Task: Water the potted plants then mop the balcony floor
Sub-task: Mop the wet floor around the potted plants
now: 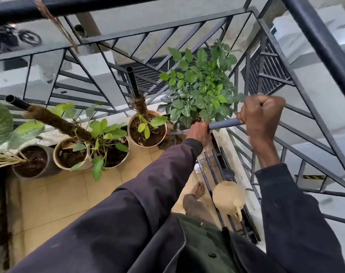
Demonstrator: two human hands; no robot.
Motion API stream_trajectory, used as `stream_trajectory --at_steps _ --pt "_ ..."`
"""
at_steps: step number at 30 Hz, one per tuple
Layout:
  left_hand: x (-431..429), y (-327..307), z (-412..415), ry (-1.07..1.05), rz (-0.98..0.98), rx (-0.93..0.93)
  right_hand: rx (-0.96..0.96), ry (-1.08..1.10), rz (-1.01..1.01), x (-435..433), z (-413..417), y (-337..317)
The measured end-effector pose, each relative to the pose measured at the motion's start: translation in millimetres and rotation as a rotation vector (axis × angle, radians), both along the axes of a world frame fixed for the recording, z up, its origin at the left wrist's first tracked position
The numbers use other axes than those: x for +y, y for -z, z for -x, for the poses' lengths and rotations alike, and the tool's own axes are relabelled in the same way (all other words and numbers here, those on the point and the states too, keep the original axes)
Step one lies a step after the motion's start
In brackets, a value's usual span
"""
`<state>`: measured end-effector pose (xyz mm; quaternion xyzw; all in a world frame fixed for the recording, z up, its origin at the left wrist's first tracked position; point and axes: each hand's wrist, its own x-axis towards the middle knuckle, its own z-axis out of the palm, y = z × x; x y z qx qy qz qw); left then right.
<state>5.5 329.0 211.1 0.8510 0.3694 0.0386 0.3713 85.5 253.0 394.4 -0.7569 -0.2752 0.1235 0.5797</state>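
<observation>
From your head camera, your right hand (pixel 263 117) is fisted around the upper end of the mop handle (pixel 223 124) and your left hand (pixel 199 133) clamps it lower down, the mop head (pixel 168 141) resting on the tiled floor (pixel 55 194) beside the nearest potted plant (pixel 147 129).

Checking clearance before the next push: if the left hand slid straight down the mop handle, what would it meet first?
Probably the mop head, beside the cream pot; depth is unclear.
</observation>
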Motion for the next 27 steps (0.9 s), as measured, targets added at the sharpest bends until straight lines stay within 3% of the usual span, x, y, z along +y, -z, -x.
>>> stream_trajectory --at_steps 9,15,27 --pt "-52.3 -0.8 30.8 0.049 -0.001 0.115 0.245 -0.026 0.013 -26.6 -10.5 1.1" --pt "-86.9 17.9 68.1 0.089 0.013 0.159 0.357 -0.177 -0.065 -52.6 -1.0 19.7" --pt "-44.2 0.0 14.1 0.017 -0.066 -0.134 0.179 -0.211 -0.292 -27.7 -4.6 -25.7"
